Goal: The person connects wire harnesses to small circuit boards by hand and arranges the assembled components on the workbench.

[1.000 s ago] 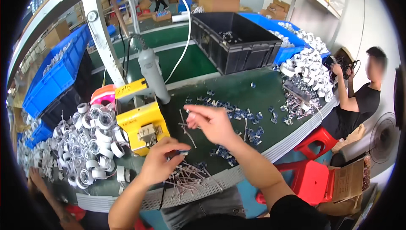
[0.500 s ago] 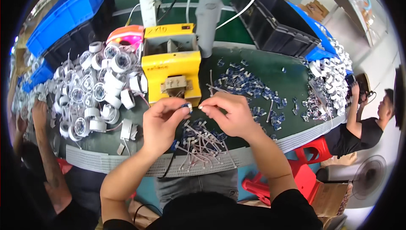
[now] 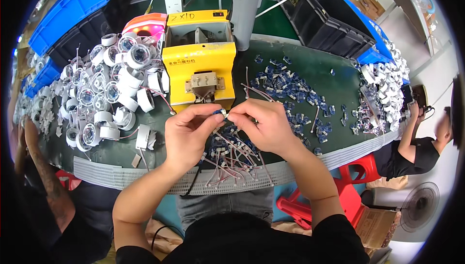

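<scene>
Between its thumb and forefinger, my left hand (image 3: 185,135) pinches a small blue circuit board (image 3: 220,112) with a white connector on its end. Close against that connector, the thumb and forefinger of my right hand (image 3: 264,124) are pinched together; whatever tiny part they hold is hidden by the fingertips. Under both hands lies a pile of thin wires (image 3: 232,162) with small white plugs, mixed with blue boards. Just beyond my fingers stands a yellow machine (image 3: 198,70) with a metal block on its front. More loose blue boards (image 3: 283,82) are spread to its right.
White round lamp housings (image 3: 104,109) are heaped at left, and more white parts (image 3: 382,89) at right. Black crates (image 3: 324,26) and a blue crate (image 3: 72,12) stand behind. A grey post (image 3: 247,12) rises beside the machine. Co-workers sit on both sides, near a red stool (image 3: 346,198).
My hands have come closer together, so the right fingertips now meet the connector end of the board. The whole view has shifted slightly.
</scene>
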The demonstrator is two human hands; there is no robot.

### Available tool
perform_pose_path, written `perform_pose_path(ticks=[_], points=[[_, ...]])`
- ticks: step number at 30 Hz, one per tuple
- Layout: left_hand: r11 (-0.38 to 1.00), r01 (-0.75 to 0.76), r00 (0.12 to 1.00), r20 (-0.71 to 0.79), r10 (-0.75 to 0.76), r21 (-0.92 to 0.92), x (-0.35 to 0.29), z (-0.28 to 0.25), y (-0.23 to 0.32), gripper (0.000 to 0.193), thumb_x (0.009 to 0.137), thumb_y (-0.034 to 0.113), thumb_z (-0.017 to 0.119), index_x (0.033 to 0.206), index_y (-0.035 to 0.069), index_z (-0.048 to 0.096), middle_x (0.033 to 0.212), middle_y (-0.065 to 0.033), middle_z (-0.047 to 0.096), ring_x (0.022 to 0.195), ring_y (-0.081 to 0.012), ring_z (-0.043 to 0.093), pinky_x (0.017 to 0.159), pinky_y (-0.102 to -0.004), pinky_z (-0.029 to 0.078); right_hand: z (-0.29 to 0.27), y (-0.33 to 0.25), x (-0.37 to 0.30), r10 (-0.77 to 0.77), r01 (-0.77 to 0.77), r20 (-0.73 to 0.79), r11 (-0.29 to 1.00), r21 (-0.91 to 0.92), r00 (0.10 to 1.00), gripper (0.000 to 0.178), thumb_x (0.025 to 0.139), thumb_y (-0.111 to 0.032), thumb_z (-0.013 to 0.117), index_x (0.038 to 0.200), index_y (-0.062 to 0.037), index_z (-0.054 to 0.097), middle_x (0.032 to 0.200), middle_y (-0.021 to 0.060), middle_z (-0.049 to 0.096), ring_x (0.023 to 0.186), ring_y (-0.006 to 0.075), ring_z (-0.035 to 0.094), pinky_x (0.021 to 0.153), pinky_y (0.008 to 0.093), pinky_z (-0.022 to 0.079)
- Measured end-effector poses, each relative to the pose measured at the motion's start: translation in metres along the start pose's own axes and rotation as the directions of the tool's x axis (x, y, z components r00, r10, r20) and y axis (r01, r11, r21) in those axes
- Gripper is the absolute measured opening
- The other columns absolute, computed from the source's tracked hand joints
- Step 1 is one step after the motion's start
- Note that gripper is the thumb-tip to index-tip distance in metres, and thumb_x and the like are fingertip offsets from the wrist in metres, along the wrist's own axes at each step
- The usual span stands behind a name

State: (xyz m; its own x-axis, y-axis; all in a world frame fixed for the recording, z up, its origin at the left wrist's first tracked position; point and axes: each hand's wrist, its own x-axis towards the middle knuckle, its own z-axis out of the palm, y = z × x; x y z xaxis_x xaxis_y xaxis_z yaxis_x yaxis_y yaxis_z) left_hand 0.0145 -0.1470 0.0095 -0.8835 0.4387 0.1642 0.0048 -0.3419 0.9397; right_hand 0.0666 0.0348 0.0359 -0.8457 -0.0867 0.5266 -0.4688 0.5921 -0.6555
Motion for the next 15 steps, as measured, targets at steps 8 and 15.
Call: perform_pose_path(ticks=[8,15], points=[[0.983,-0.148,0.988,-0.022,0.151,0.104,-0.001,-0.002,-0.002,0.020,0.085,-0.012,0.068,0.103,-0.005,0.069,0.098,-0.0116,0.070,0.086,-0.0166,0.070,0.079,-0.0275,0.058,0.009,-0.006,-0.001,0.018,-0.022,-0.067,0.998,-0.066,0.998,0.008,0.086,-0.006,0.070,0.084,-0.0020,0.064,0.075,0.0108,0.065,0.064,0.0266,0.065,0.057,0.0348,0.049],[0.973,-0.098,0.992,0.104,0.078,0.208,0.001,-0.002,0.007,0.018,0.082,-0.008,0.073,0.100,-0.003,0.072,0.097,-0.0097,0.071,0.087,-0.0132,0.067,0.077,-0.0251,0.055,-0.009,-0.004,-0.003,-0.049,0.053,0.044,0.994,-0.093,0.998,0.008,0.082,-0.006,0.074,0.083,-0.0034,0.066,0.073,0.0098,0.064,0.063,0.0252,0.065,0.054,0.0332,0.049]])
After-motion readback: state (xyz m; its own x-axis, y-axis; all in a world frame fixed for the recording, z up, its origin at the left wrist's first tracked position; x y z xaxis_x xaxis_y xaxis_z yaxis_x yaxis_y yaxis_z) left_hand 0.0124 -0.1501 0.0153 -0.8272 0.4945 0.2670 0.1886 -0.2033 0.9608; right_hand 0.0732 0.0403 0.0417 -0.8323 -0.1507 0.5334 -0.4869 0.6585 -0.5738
